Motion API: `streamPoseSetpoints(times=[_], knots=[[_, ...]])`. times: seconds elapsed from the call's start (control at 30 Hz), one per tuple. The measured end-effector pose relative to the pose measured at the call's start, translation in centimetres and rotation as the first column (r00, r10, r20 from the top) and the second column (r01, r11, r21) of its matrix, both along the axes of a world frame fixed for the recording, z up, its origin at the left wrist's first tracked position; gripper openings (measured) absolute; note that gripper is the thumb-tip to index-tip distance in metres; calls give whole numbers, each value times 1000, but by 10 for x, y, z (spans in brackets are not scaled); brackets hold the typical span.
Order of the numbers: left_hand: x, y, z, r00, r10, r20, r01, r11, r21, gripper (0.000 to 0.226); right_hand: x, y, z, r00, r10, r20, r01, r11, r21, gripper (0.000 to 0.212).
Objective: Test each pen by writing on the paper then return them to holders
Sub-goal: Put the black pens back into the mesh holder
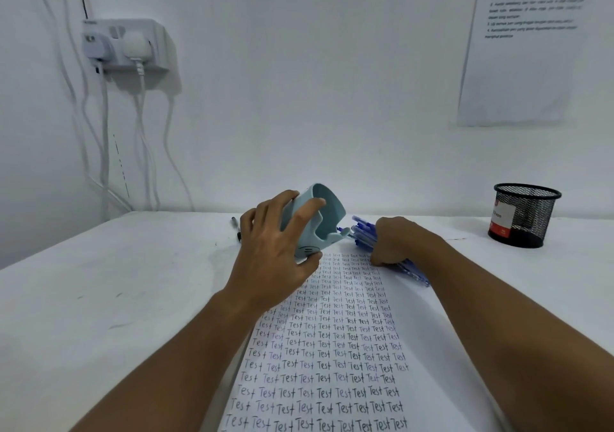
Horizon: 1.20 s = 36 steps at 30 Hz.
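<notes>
My left hand [277,249] grips the pale blue plastic pen holder [319,219], tipped rightward over the far end of the white paper covered in "Test" [335,348]. My right hand [397,242] grasps a bundle of blue pens [363,234] at its mouth. A black mesh cup [523,214] stands far right.

The left hand [279,249] grips a pale blue holder [319,219], tipped on its side with the mouth toward the right hand [395,244], which clutches a bundle of blue pens [362,232] over the paper [335,348] (rows of "Test"). A mesh cup [523,215] stands far right.
</notes>
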State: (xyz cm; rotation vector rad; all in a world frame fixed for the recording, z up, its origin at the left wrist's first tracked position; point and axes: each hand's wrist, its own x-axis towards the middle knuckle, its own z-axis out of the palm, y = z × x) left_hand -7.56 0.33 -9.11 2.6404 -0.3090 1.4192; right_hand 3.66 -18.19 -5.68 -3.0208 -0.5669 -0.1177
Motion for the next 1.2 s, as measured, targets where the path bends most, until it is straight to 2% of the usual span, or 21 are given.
streamPoseSetpoints(times=[0.1,0.2,0.27,0.33,0.4,0.43,0.5,0.57,0.6,0.63,0.7,0.8,0.9,1.03,1.2], knots=[[-2,0,-1,1000,-9,-6,9,999,-31,77,1,-2,-4,998,28,57,-27,999,-20,34],[-4,-1,-2,999,-48,-12,47,996,-75,85,8,-6,-7,994,28,106,-34,998,55,39],[-4,-3,-1,997,-69,-22,66,990,-128,92,12,-9,-3,991,9,133,-34,982,186,42],[-3,-3,-1,999,-44,-32,38,987,-155,96,12,-10,5,992,-5,126,-47,914,404,41],[0,-3,-1,999,11,-34,-15,994,-110,94,7,-8,12,993,23,112,-92,739,668,37],[1,-3,-1,999,25,-37,-28,996,-89,93,3,-8,15,994,40,100,-104,611,785,34],[2,-4,-2,999,26,-46,-29,997,-67,90,-7,-6,26,995,87,54,-77,280,957,29],[2,-4,-2,999,18,-51,-21,998,-63,89,-16,-5,38,986,168,-3,17,-80,997,19],[2,-4,-2,998,12,-54,-15,998,-63,88,-21,-4,45,976,217,-14,62,-214,975,14],[2,-5,-2,998,5,-59,-9,998,-59,88,-26,-3,50,964,264,-12,97,-308,946,11],[1,-6,-2,998,-7,-68,4,999,-46,87,-34,2,56,942,335,7,142,-419,897,8],[-1,-11,-1,997,-37,-71,34,999,-41,88,-43,15,56,937,346,33,147,-482,864,10],[-3,-16,2,995,-83,-47,79,993,-83,90,-47,26,50,954,293,60,86,-462,883,18],[-4,-19,3,994,-105,-35,100,989,-108,92,-53,35,45,958,268,105,2,-370,929,31],[-6,-17,3,993,-116,-28,112,987,-116,90,-51,37,40,931,335,143,-67,-226,972,56]])
